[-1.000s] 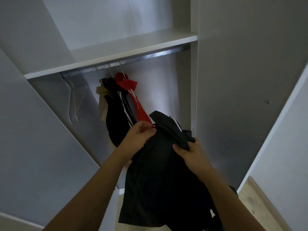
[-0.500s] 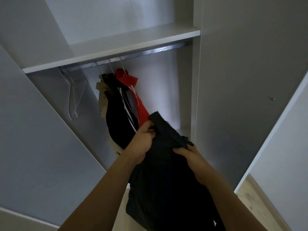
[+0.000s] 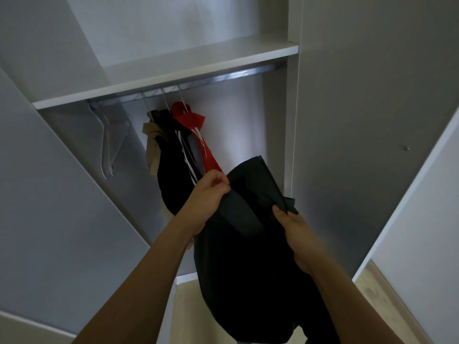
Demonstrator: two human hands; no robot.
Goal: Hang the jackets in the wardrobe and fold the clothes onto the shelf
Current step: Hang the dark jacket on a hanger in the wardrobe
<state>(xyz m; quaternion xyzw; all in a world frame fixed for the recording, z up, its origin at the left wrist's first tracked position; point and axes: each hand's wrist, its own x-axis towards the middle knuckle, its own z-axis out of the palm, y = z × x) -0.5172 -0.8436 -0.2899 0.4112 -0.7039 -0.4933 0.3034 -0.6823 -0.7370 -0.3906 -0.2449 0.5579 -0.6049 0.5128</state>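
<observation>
Both hands have lifted the dark fabric jacket [image 3: 248, 244] closer beneath the silver metal rail [image 3: 211, 79]; left hand [image 3: 207, 194] and right hand [image 3: 295, 229] each grip its collar, so hanging looks imminent.

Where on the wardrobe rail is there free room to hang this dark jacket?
Free: the rail right of the red jacket, up to the side panel. Crowded: the middle, where the red, black and beige garments bunch together. Empty hangers fill the left end.
</observation>
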